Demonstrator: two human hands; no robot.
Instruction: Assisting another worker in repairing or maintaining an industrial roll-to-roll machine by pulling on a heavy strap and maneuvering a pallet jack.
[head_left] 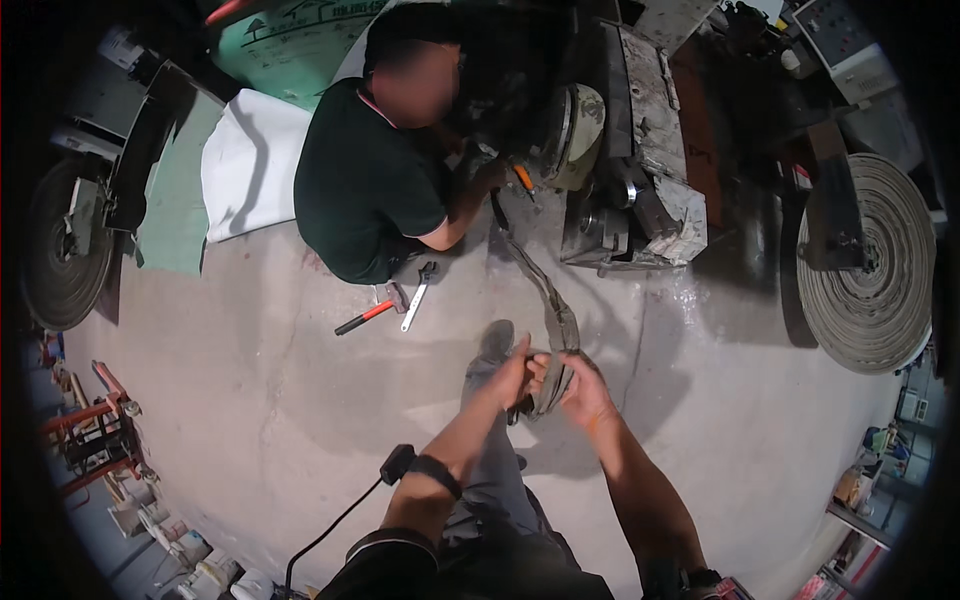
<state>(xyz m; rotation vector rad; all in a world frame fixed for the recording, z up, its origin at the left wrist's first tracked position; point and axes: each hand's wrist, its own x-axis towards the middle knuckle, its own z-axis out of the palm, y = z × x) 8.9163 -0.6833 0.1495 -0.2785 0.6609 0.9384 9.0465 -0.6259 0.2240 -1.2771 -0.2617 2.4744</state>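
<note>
A long, limp, dirty grey-brown strip of fabric [550,300] runs from my hands up to a crouching person by the machine. My left hand [516,378] is closed at the left side of its near end, thumb pointing up. From the right, my right hand [585,393] grips the same strip, which is folded or bunched between my hands. What the fingertips do behind the folds is partly hidden. The person's hands [480,175] are near the strip's far end, close to an orange-handled tool [523,178]; their exact grip cannot be made out.
A hammer [372,313] with a red-black handle and an adjustable wrench [418,297] lie on the concrete floor beside the crouching person [365,190]. A worn metal machine [640,160] stands ahead. Large rolls of grey strip [870,260] stand at right and left.
</note>
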